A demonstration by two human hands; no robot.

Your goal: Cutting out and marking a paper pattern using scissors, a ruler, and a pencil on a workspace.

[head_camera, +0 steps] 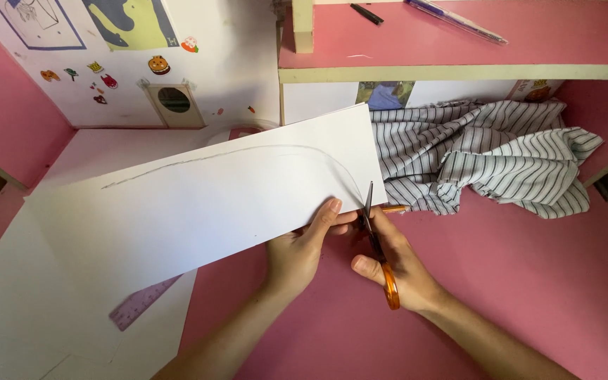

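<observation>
Over a pink desk [529,281], a long white sheet [205,204] is held up at a slant, its lower right edge pinched by the left hand [297,253], thumb on top beside the scissors [378,239]. A faint pencilled curve [248,151] is seen running along the sheet and bending down to that same edge.

Risks, as judged: the sheet is supported at one edge only, so sag or twist could pull the blades off the pencilled curve; the left thumb lies just beside the blades and could be nicked; the line is faint and could be lost where it bends.

Grip: the orange-handled scissors are held in the right hand [395,271], fingers closed through the loops, blades parted only slightly with the tips at the sheet's edge where the curve ends. The left hand is closed on the sheet.

Nearby: striped cloth [487,162] bunched behind, a pink ruler [142,302] partly under the paper, pens [452,17] on the shelf above.
</observation>
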